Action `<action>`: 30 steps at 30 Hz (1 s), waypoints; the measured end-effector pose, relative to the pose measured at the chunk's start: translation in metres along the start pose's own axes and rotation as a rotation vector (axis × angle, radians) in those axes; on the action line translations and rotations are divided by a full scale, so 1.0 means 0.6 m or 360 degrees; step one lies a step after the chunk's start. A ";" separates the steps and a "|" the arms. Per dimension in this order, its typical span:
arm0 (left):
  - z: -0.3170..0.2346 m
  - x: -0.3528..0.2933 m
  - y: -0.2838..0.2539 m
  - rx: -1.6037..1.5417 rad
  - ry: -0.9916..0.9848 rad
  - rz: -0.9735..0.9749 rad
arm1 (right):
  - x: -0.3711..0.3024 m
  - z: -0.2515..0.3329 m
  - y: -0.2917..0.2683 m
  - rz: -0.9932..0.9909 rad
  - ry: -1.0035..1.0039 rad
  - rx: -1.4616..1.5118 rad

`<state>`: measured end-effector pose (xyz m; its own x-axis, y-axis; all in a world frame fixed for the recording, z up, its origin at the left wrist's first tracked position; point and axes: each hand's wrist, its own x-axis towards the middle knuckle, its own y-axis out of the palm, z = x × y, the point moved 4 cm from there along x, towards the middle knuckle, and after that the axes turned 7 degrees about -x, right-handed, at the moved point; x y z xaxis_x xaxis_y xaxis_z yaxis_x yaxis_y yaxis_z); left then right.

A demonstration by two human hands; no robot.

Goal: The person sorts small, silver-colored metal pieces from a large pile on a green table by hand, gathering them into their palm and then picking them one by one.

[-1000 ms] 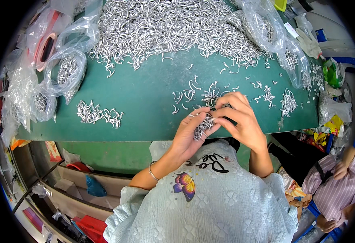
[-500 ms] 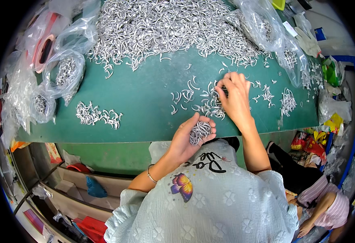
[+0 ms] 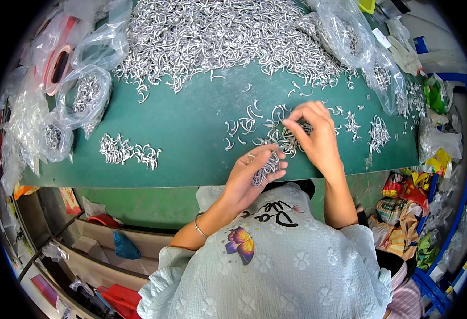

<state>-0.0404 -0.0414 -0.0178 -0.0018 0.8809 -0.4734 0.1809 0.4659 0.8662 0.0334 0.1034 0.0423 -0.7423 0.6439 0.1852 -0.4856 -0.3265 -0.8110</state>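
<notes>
My left hand [image 3: 241, 178] is cupped at the table's near edge, its fingers curled round a bunch of curved silver metal pieces [image 3: 267, 168]. Above a small loose pile of the same pieces [image 3: 282, 139], my right hand [image 3: 317, 132] is bent with thumb and forefinger drawn together. Whatever lies between those fingertips is too small to make out. Several single pieces [image 3: 241, 125] are scattered left of that pile. Farther back spreads a large heap of curved silver pieces [image 3: 217, 37].
The green table [image 3: 185, 133] also bears a small cluster of pieces [image 3: 129, 151] at left and another [image 3: 379, 134] at right. Clear plastic bags with pieces stand at the left [image 3: 87, 95] and far right [image 3: 345, 37]. Pink-handled scissors [image 3: 59, 69] lie at far left.
My right hand has shifted slightly right and toward me, its fingertips lifting off the small pile. The left fingers have closed more over the bunch. At right, a seated person has moved mostly out of view.
</notes>
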 end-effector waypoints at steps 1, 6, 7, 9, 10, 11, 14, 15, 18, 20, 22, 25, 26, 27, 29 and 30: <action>0.001 0.000 -0.004 0.0026 0.0004 0.0070 | 0.003 0.000 0.004 -0.0016 0.0080 -0.0243; 0.000 -0.007 -0.003 -0.0090 -0.0055 0.0095 | 0.000 -0.011 0.032 0.0018 -0.0004 -0.0284; 0.000 -0.010 -0.003 -0.0081 -0.0052 0.0071 | 0.000 -0.012 0.023 0.0029 0.0038 -0.0168; 0.000 -0.010 -0.006 -0.0086 -0.0042 0.0065 | -0.003 -0.025 0.012 0.0063 0.0193 0.0070; 0.001 -0.010 -0.007 -0.0089 -0.0039 0.0065 | -0.004 -0.030 0.011 0.0099 0.0345 0.0173; 0.001 -0.011 -0.007 -0.0092 -0.0051 0.0071 | -0.005 -0.032 0.009 0.0135 0.0496 0.0276; 0.005 -0.012 -0.011 -0.0072 -0.0088 0.0095 | -0.002 -0.015 0.022 -0.0009 0.0190 0.0163; 0.006 -0.012 -0.011 -0.0053 -0.0098 0.0106 | 0.004 -0.008 0.030 -0.0055 0.0120 0.0033; 0.009 -0.013 -0.013 -0.0051 -0.0100 0.0139 | 0.014 0.001 0.033 -0.0175 0.0113 0.0065; 0.007 -0.018 -0.015 -0.0019 -0.0070 0.0148 | 0.020 0.001 0.027 -0.0200 0.0218 0.0251; 0.006 -0.022 -0.013 0.0061 -0.0041 0.0157 | 0.026 -0.003 0.030 -0.0070 0.0304 0.0301; 0.003 -0.025 -0.011 0.0001 -0.0028 0.0211 | 0.041 0.011 0.050 0.0008 0.0286 0.0477; 0.004 -0.025 -0.011 0.0011 -0.0049 0.0179 | 0.044 0.011 0.050 -0.0026 0.0221 0.0429; 0.002 -0.025 -0.011 0.0019 -0.0064 0.0144 | 0.048 0.013 0.052 -0.0057 0.0152 0.0385; 0.002 -0.026 -0.013 0.0018 -0.0078 0.0126 | 0.049 0.015 0.051 -0.0047 0.0160 0.0395; 0.003 -0.026 -0.016 0.0005 -0.0076 0.0145 | 0.047 0.016 0.049 0.0036 0.0159 0.0370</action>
<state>-0.0402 -0.0596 -0.0188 0.0615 0.9145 -0.4000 0.1813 0.3838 0.9054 -0.0062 0.1053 0.0290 -0.7107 0.6959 0.1035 -0.5711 -0.4846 -0.6626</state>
